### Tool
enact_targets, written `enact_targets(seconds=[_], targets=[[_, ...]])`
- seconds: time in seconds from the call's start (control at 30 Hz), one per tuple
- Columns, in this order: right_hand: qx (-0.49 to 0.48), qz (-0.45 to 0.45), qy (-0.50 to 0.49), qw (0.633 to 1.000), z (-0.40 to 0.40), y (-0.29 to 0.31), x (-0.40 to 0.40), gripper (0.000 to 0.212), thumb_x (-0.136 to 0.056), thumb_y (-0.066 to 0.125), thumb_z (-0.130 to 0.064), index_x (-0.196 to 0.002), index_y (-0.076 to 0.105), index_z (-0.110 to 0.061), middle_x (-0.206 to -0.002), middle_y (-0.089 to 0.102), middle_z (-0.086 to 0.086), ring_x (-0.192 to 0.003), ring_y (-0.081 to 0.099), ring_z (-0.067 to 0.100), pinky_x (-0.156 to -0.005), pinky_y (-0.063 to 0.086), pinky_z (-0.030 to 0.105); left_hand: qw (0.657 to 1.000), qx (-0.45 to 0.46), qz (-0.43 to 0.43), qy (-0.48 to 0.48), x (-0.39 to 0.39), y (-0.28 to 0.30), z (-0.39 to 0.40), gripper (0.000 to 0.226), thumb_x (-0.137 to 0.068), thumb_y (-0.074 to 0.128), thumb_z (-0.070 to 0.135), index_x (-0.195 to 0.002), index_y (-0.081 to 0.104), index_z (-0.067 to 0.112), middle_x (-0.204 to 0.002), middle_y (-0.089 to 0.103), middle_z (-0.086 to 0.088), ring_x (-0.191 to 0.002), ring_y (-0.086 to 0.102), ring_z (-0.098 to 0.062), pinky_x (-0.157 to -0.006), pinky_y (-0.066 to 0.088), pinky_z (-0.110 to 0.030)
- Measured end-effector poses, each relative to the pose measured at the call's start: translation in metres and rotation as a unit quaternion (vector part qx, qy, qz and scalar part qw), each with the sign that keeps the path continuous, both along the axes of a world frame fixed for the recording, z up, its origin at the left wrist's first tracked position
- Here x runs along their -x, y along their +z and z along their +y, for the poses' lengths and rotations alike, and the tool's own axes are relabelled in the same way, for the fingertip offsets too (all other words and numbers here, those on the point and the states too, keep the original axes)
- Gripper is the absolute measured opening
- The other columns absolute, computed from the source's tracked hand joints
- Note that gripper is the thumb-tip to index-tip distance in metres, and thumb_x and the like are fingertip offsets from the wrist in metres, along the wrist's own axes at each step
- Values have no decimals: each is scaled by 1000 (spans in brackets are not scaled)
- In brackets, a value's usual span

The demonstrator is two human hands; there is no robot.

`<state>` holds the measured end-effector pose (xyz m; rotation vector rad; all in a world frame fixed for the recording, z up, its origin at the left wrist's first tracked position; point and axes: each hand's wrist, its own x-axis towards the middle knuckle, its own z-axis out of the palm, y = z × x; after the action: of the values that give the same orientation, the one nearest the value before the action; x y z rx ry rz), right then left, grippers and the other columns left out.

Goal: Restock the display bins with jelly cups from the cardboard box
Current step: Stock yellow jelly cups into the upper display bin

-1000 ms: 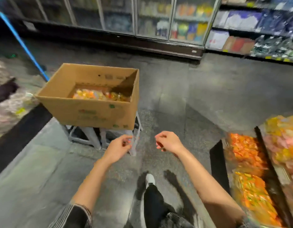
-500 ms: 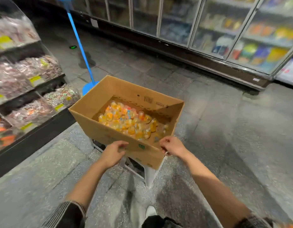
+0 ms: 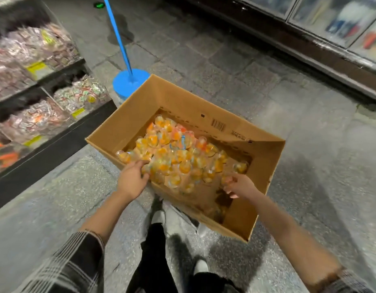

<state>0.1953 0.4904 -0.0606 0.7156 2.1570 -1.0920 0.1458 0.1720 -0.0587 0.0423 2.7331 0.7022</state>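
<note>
inside the cardboard box (image 3: 242, 132), your left hand (image 3: 132, 179) curled over jelly cups (image 3: 176, 153) at the near-left edge; whether its fingers gripped any, can't tell. right hand (image 3: 238, 186) sat by the near-right cups, fingers loosely curled, grip unclear. display bins (image 3: 45, 98) stood left of the box.

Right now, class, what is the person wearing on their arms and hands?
Both hands, the left hand and right hand, are bare. The forearms are bare too, with dark plaid sleeves pushed up near the elbows. No gloves show.
</note>
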Motion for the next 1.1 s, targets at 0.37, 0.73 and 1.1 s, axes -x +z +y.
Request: enact_targets(seconds=[0.37,0.73,1.1], targets=[[-51,-73,4,996,-108,-73,139,15,-89,49,-3,-98,59,-10,-92,64,12,-76,62,23,-62,52,29,976,151,-108,-113,128,-33,-55,33,-97,41,44,-124,55,32,-124,61,0,-117,54,-22,-95,39,-29],[-184,-34,8,982,-132,-149,246,74,-86,66,-24,-145,24,-12,-137,39,21,-127,41,37,-100,39,38,992,61,-111,3,145,-60,-61,53,-88,45,59,-131,42,28,-118,60,1,-107,58,-25,-87,44,-36],[-297,-1,236,925,-157,-201,308,84,-80,73,-28,-145,23,-12,-146,27,15,-133,29,36,-107,31,46,999,17,-47,20,141,-59,-67,55,-89,50,55,-138,32,40,-104,61,22,-97,62,-11,-74,41,-27]])
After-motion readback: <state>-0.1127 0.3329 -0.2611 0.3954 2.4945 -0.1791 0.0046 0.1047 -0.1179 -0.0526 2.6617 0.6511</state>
